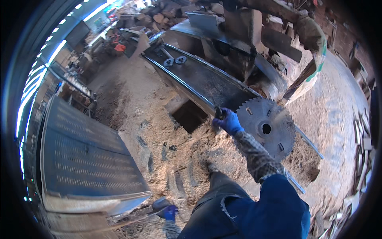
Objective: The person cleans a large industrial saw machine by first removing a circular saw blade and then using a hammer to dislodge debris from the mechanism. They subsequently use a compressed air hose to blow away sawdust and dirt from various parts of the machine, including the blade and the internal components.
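A large round saw blade (267, 141) with a toothed edge and a centre hole lies beside the end of a long metal machine bed (199, 75). My right hand (229, 122), in a blue glove, is closed at the near corner of the bed, left of the blade. A short dark piece (217, 112) shows at its fingers; its kind is unclear. Low down, my left hand (169, 212), in a purple-blue glove, is beside a grey flat piece (160, 204) and a long wooden stick (119, 225). The left fingers are too small and blurred to tell their grip.
A square pit (190, 116) opens in the sawdust-covered floor (155, 131) beside the bed. A slotted metal cabinet (87, 149) stands at left. Two round metal parts (175, 61) are on the bed. Cut wood (363, 147) lies at right, and logs (161, 16) are heaped at the back.
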`<state>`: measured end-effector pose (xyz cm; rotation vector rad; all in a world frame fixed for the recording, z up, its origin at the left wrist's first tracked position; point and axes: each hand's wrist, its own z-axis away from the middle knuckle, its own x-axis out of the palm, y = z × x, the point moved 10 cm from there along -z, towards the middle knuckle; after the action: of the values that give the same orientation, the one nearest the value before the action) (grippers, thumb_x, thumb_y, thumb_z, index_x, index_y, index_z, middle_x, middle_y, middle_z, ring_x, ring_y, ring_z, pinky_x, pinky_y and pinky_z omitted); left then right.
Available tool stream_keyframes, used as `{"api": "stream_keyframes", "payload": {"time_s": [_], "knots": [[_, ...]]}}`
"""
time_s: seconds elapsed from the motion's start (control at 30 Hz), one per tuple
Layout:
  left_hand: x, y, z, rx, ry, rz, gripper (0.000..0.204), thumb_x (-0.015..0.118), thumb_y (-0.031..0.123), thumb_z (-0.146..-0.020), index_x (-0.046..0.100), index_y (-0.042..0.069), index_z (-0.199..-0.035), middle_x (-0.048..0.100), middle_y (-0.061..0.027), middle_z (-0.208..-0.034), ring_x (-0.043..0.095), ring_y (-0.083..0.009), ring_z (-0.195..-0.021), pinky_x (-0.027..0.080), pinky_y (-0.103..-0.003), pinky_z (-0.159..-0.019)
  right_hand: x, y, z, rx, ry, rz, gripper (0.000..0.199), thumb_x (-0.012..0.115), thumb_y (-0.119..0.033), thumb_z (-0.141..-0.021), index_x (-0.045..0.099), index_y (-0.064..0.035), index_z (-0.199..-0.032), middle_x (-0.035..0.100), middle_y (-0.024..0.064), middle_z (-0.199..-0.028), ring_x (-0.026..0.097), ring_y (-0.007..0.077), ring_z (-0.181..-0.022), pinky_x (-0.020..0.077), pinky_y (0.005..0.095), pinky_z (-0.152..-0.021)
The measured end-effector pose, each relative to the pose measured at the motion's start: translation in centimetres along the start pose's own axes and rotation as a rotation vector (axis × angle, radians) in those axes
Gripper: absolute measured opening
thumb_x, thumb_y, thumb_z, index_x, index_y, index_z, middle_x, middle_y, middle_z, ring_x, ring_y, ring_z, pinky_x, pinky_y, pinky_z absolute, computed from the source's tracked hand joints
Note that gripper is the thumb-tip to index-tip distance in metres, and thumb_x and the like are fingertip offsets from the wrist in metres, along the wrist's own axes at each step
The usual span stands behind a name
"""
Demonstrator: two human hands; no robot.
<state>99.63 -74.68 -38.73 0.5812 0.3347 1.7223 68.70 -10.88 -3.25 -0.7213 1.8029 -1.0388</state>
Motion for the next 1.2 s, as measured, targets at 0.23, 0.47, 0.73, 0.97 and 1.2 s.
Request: {"api": "stream_keyframes", "payload": {"time_s": [0.23,0.47,0.73,0.97,1.2], "knots": [[0.0,7.1,-1.9,-0.24,0.253,-0.38,0.033,0.064,0.025,-0.095,0.063,0.001,-0.118,0.071,-0.0178,-0.098,0.069,-0.033,-0.088,0.056,-0.046,-0.076,6.4,4.4,-14.6,0.142,0.067,0.159,0.036,0.08,-0.032,-0.072,0.073,-0.0088,-0.099,0.073,0.0151,-0.094,0.07,0.0331,-0.09,0.0544,0.0409,-0.081],[0.1,26.0,-16.7,-0.28,0.216,-0.448,0.034,0.061,0.028,-0.096,0.063,0.001,-0.117,0.072,-0.0148,-0.093,0.07,-0.0288,-0.079,0.055,-0.041,-0.069,16.8,4.7,-30.8,0.132,0.042,0.206,0.045,0.082,-0.034,-0.073,0.07,-0.0054,-0.106,0.073,0.0152,-0.097,0.07,0.0321,-0.092,0.054,0.0393,-0.085],[1.5,51.7,-31.4,-0.02,0.072,-0.314,0.033,0.066,0.023,-0.096,0.061,-0.003,-0.116,0.07,-0.0151,-0.094,0.069,-0.0248,-0.079,0.058,-0.037,-0.07,29.4,5.4,-61.3,0.152,0.208,0.093,0.047,0.083,-0.029,-0.073,0.068,-0.0048,-0.111,0.073,0.0135,-0.1,0.069,0.0237,-0.093,0.0539,0.0363,-0.085],[-1.6,62.0,-38.6,-0.162,0.114,-0.339,0.033,0.064,0.034,-0.095,0.065,0.004,-0.11,0.07,-0.011,-0.086,0.065,-0.0222,-0.07,0.052,-0.036,-0.06,37.3,17.0,-77.4,0.137,0.286,-0.032,0.041,0.085,-0.007,-0.076,0.064,-0.0048,-0.111,0.068,0.0038,-0.088,0.065,0.0127,-0.077,0.0594,0.0305,-0.072],[2.4,66.6,-41.4,-0.141,-0.025,-0.498,0.029,0.062,0.031,-0.098,0.068,0.004,-0.105,0.066,-0.0085,-0.079,0.058,-0.0203,-0.066,0.051,-0.035,-0.061,42.1,22.4,-79.2,0.343,0.227,-0.107,0.046,0.085,-0.021,-0.071,0.068,-0.007,-0.111,0.072,0.0078,-0.1,0.067,0.0189,-0.092,0.0544,0.0314,-0.085]]}}
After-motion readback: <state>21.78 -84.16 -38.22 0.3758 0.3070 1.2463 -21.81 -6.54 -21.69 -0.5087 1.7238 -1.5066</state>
